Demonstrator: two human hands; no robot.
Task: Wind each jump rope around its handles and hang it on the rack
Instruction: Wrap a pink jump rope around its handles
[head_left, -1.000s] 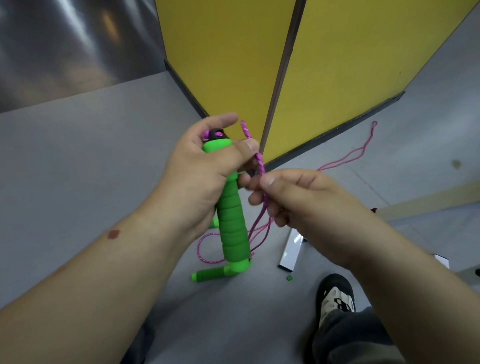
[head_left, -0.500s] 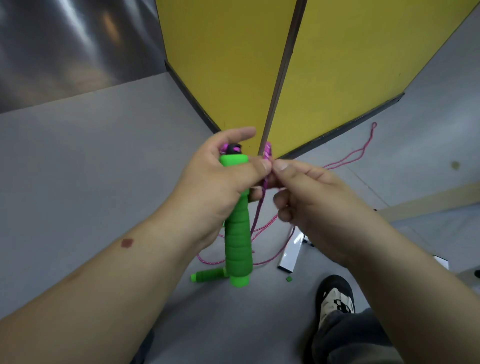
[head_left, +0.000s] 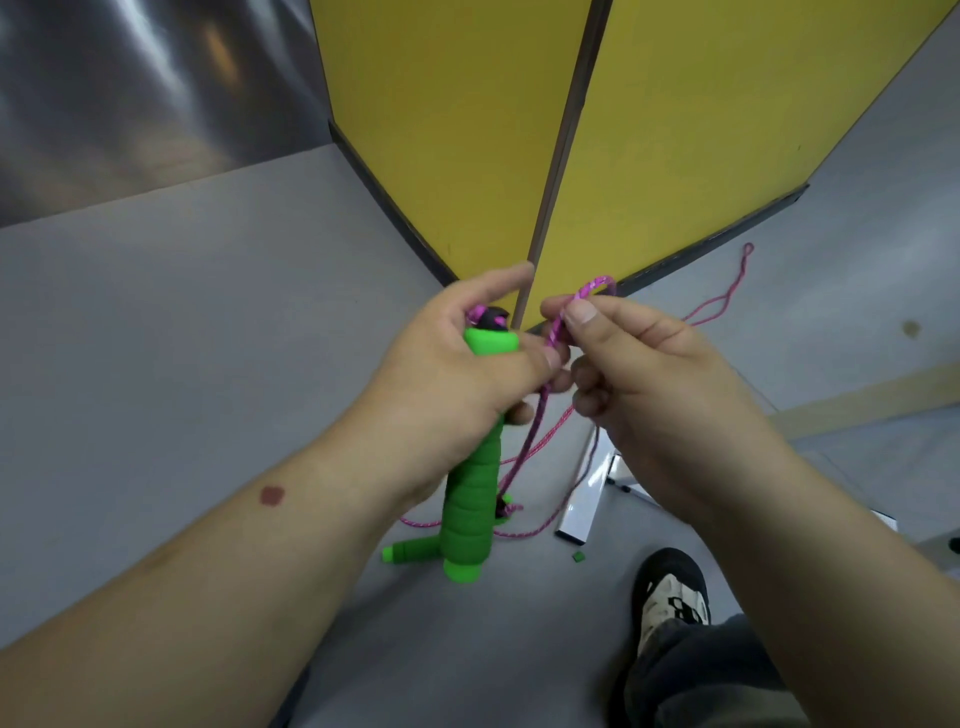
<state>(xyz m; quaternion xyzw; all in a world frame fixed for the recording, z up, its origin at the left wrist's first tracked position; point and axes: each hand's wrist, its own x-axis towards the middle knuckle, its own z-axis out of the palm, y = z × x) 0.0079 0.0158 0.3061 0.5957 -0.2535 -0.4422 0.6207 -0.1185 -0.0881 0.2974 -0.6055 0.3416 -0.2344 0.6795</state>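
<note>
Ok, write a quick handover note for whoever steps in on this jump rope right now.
Left hand grips the upper green handle, held upright. Right hand pinches a loop of the pink rope beside the handle's top. The second green handle lies on the grey floor with most of the rope trailing loose. Done: rope picked up, no wraps visible. Left: winding, then hanging; no rack in view.

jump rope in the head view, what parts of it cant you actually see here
- Head view: the middle of the green handle is covered by the left hand.
- The second handle on the floor is partly behind the held one.
- The pink rope vanishes inside the right hand.
- The rack: not visible in this view.
</note>
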